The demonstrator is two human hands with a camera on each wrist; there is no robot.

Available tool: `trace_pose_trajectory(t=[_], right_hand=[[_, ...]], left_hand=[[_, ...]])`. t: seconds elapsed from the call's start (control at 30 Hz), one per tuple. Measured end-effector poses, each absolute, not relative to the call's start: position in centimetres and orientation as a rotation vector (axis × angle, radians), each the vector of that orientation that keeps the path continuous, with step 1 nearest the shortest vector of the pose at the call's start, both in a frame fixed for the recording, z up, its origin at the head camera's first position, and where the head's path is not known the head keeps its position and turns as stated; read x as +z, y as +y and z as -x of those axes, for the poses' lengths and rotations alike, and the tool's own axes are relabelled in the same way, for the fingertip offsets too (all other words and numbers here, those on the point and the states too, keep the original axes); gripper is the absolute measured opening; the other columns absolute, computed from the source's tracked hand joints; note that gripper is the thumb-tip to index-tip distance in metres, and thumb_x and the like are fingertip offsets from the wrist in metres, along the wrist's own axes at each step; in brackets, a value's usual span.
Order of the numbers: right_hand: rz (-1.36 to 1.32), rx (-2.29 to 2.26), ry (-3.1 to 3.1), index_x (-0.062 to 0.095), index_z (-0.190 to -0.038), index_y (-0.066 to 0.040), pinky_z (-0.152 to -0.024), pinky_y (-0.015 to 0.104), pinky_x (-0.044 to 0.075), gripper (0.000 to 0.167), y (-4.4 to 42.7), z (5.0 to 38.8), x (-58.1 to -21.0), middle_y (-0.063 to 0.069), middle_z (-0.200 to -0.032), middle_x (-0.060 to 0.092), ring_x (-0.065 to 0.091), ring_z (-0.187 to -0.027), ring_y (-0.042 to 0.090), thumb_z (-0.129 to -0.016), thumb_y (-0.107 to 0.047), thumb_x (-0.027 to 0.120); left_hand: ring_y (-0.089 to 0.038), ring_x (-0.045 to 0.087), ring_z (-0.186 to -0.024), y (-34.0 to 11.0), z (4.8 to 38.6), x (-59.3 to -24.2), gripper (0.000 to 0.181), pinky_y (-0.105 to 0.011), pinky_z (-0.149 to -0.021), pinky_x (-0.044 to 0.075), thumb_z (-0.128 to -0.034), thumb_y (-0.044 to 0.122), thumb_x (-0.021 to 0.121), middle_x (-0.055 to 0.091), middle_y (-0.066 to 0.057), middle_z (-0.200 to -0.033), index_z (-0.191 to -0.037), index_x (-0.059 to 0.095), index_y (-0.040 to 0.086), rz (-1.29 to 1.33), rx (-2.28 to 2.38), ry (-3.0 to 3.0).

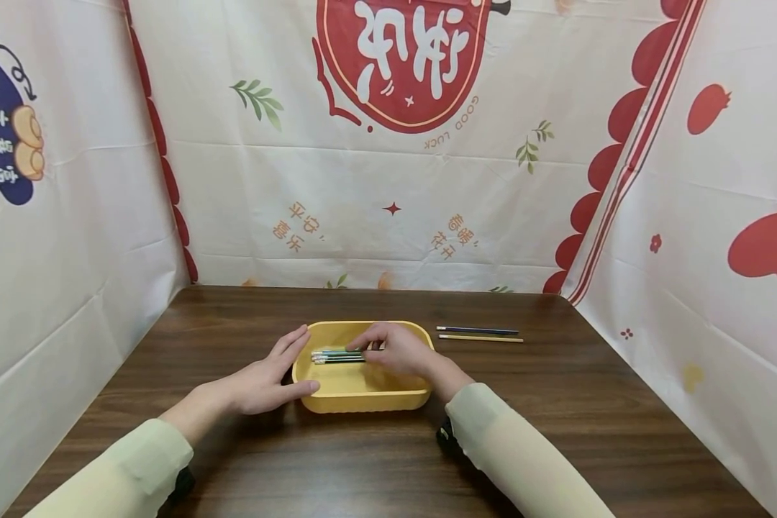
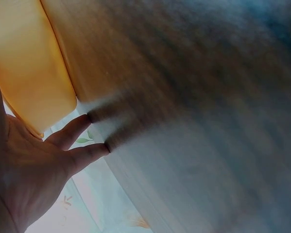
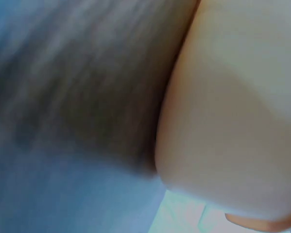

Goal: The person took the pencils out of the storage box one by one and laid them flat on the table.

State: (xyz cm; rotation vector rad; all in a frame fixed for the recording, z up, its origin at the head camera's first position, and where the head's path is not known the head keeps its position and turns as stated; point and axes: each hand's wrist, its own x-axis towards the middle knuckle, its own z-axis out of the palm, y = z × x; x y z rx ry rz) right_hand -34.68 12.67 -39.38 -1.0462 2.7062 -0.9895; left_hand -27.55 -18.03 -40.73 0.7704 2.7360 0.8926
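A yellow oblong basket [image 1: 362, 403] stands on the table, with several pencils [image 1: 337, 357] lying side by side inside, their eraser ends to the left. My left hand [image 1: 265, 378] rests against the basket's left end, fingers straight and thumb at the near rim. In the left wrist view that hand [image 2: 33, 165] spreads two fingers beside the basket wall [image 2: 36, 63]. Reaching in over the right rim, my right hand [image 1: 398, 352] pinches at the pencils with curled fingers and covers their right ends. The basket's outer wall [image 3: 223, 121] fills much of the right wrist view.
A dark blue pencil [image 1: 479, 330] and a yellowish pencil [image 1: 482, 338] lie on the brown wooden table [image 1: 557, 403], right of the basket. Printed white cloth [image 1: 388, 180] hangs behind the table and along both sides.
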Motion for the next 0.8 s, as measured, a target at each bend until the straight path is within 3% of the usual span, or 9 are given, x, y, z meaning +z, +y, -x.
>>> trace_pose_trajectory(t=[0.2,0.57,0.8], right_hand=[[1.043,-1.017,2.737,0.086,-0.122,-0.026,-0.083,0.028,0.053,0.027,14.0,34.6,-37.8,-0.007,-0.117,0.077,0.062,-0.097,0.012,-0.103,-0.012,0.074],[0.954,-1.040,2.839,0.086,-0.121,-0.030,-0.078,0.030,0.052,0.027,19.4,35.3,-35.5,-0.004,-0.109,0.077,0.061,-0.089,0.018,-0.105,-0.013,0.073],[0.848,-1.037,2.893,0.085,-0.121,-0.026,-0.074,0.029,0.055,0.023,23.6,35.8,-35.8,-0.004,-0.106,0.076,0.065,-0.088,0.021,-0.103,-0.016,0.075]], left_hand=[[-0.053,0.044,-0.154,-18.4,27.9,-41.1,0.102,-0.072,-0.119,0.042,-0.1062,0.067,0.059,0.000,-0.011,-0.186,-0.179,0.007,0.018,-0.833,0.883,2.741],[-0.047,0.038,-0.161,-18.1,27.6,-40.5,0.100,-0.068,-0.125,0.038,-0.1074,0.060,0.062,0.000,-0.011,-0.186,-0.178,0.009,0.014,-0.769,0.872,2.751],[-0.048,0.038,-0.160,-18.1,27.7,-40.7,0.101,-0.069,-0.125,0.037,-0.1074,0.061,0.062,0.000,-0.012,-0.186,-0.178,0.009,0.013,-0.769,0.869,2.751]])
